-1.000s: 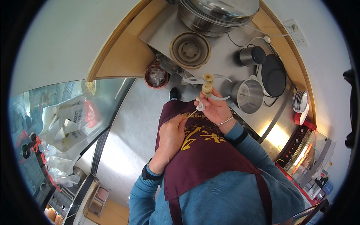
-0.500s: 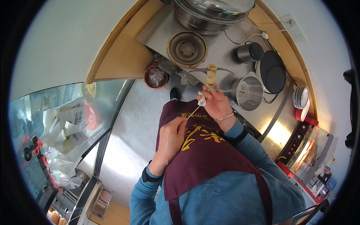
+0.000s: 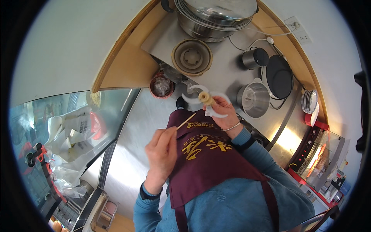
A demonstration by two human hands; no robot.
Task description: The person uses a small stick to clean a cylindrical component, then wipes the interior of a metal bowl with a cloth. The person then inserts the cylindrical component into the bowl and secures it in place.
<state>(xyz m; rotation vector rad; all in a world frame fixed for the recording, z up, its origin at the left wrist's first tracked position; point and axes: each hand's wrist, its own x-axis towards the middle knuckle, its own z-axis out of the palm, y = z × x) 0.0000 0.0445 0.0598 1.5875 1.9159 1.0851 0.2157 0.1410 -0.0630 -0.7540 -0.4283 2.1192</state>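
Note:
My left hand point(image 3: 161, 152) pinches a thin wooden stick point(image 3: 186, 121), its free end pointing up to the right. In my right hand point(image 3: 226, 116) is a grinder blade, with a beige hub point(image 3: 206, 98) and several curved pale metal blades point(image 3: 219, 96) fanning out. The hub's hollow end faces up toward me. A small white crumpled piece point(image 3: 209, 111), perhaps tissue, shows by the right fingertips below the hub. Stick and blade are apart. Both hands are in front of my maroon apron point(image 3: 216, 162).
Ahead, a steel counter point(image 3: 226, 58) holds a large lidded pot point(image 3: 208, 29), a round brown dish point(image 3: 192, 57), a steel bowl point(image 3: 255, 99), a grinder motor point(image 3: 255, 58) and a black round hotplate point(image 3: 279, 76). A red bin point(image 3: 161, 86) stands below; a glass case point(image 3: 77, 131) is at left.
The stick has come away from the blade and white piece as my left hand drew back down and left. My right hand has lowered and tipped the blade so its hub faces me.

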